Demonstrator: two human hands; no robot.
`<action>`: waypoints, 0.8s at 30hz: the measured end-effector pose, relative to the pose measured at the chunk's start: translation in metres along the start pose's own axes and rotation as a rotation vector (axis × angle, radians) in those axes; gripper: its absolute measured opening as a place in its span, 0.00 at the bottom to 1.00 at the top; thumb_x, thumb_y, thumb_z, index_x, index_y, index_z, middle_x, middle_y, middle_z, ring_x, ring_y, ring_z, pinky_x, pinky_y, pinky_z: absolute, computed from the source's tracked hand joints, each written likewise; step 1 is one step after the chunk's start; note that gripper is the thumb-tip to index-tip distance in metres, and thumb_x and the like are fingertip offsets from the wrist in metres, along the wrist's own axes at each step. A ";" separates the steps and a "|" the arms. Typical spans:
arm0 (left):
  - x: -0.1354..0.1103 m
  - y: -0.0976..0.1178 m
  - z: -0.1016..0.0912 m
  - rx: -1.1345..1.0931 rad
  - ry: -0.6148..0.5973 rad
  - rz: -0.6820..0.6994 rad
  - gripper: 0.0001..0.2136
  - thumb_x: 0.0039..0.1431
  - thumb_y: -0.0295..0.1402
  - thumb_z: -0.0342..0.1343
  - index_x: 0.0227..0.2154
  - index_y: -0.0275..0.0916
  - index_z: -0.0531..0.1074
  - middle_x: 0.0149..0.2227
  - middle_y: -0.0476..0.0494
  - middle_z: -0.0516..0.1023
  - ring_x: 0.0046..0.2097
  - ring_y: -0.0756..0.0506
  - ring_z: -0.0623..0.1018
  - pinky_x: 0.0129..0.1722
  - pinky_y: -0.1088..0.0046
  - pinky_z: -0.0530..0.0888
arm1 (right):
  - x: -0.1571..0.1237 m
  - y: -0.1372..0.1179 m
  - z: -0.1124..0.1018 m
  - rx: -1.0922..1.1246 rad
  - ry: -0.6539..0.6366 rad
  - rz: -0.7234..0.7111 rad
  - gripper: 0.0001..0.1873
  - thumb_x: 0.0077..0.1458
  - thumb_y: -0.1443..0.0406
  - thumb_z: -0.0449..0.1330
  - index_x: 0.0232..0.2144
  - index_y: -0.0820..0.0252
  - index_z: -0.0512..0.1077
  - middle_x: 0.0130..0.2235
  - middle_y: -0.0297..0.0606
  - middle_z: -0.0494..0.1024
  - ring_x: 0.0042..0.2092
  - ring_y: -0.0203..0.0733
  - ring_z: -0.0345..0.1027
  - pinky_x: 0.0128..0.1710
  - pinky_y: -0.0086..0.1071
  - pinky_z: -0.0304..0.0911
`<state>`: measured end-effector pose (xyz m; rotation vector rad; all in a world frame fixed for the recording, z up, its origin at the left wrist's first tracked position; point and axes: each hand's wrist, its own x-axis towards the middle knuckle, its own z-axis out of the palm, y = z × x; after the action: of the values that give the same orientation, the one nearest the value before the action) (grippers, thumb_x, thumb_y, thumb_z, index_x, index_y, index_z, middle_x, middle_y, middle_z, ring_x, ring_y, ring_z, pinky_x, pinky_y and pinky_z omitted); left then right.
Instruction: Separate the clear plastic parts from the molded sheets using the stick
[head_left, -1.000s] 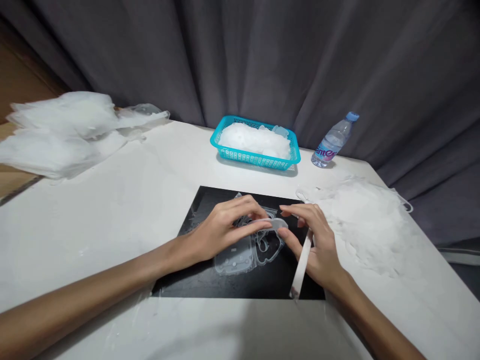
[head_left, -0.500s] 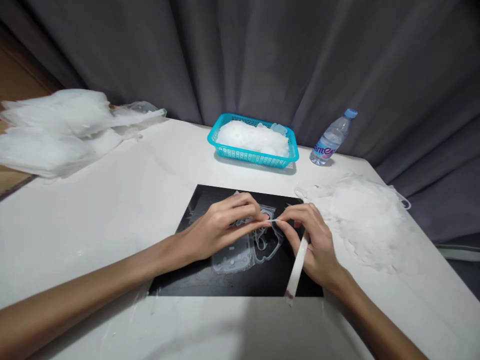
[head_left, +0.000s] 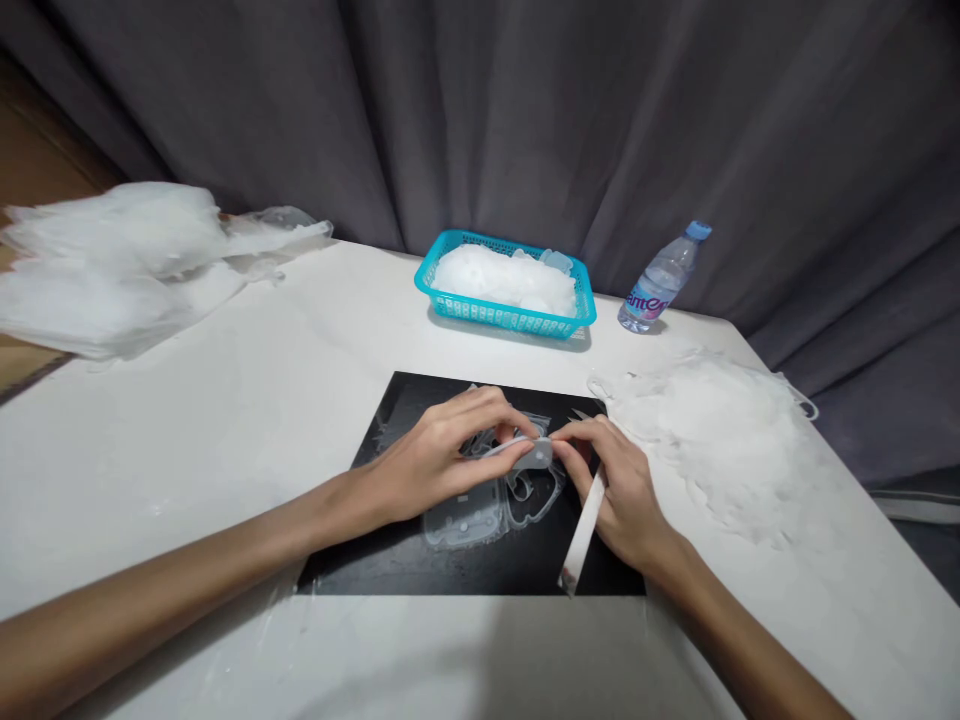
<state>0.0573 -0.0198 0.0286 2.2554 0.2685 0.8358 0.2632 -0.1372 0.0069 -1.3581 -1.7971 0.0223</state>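
Note:
My left hand [head_left: 450, 445] pinches a small translucent, rubbery-looking piece [head_left: 538, 455] between thumb and fingers, above a black mat [head_left: 345, 560]. At the piece's right edge, the thumb and forefinger of my right hand [head_left: 611, 480] are closed on it too. Tucked in the right palm is a pair of white tweezers [head_left: 581, 540], its pointed tips past the knuckles and its back end slanting toward me. Under the hands, a clear moulded sheet [head_left: 465, 515] with cut-out outlines lies on the mat, partly covered by the left hand.
A turquoise basket [head_left: 510, 318] of white translucent pieces stands at the back, with a water bottle [head_left: 656, 285] to its right. A heap of whitish scraps [head_left: 735, 430] lies on the right of the white table [head_left: 247, 420]. Plastic bags [head_left: 120, 260] fill the far left.
The small piece has turned from edge-on to show its flat face between my fingers. My right hand has shifted slightly left, and the tweezers' back end has swung left with it.

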 end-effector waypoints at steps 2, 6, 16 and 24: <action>0.002 -0.003 -0.001 0.002 -0.010 -0.079 0.06 0.71 0.32 0.58 0.43 0.38 0.78 0.37 0.45 0.78 0.39 0.48 0.77 0.41 0.71 0.74 | -0.001 0.005 0.001 -0.068 -0.005 -0.004 0.04 0.71 0.69 0.56 0.44 0.57 0.71 0.37 0.38 0.81 0.36 0.41 0.73 0.37 0.36 0.68; 0.006 -0.016 -0.008 -0.039 -0.012 -0.259 0.11 0.73 0.39 0.54 0.41 0.37 0.77 0.38 0.45 0.80 0.37 0.48 0.77 0.39 0.72 0.74 | -0.002 0.010 0.007 -0.137 -0.049 -0.010 0.06 0.73 0.65 0.54 0.46 0.58 0.70 0.37 0.38 0.82 0.36 0.42 0.77 0.37 0.35 0.69; 0.065 -0.047 -0.048 0.215 0.091 -0.202 0.18 0.73 0.45 0.52 0.39 0.35 0.78 0.36 0.45 0.82 0.37 0.48 0.79 0.38 0.73 0.75 | -0.011 0.004 0.029 -0.300 -0.278 -0.100 0.11 0.71 0.57 0.57 0.44 0.58 0.69 0.40 0.41 0.78 0.38 0.47 0.78 0.37 0.37 0.70; 0.113 -0.067 -0.062 0.420 0.278 -0.231 0.14 0.73 0.38 0.49 0.49 0.32 0.70 0.49 0.35 0.77 0.51 0.39 0.76 0.55 0.56 0.72 | -0.006 0.004 0.024 -0.209 -0.288 -0.107 0.08 0.73 0.63 0.54 0.38 0.55 0.63 0.35 0.35 0.77 0.35 0.42 0.76 0.30 0.33 0.64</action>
<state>0.1086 0.1093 0.0717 2.4169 0.8885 1.0411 0.2516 -0.1293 -0.0142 -1.4608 -2.1611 -0.0298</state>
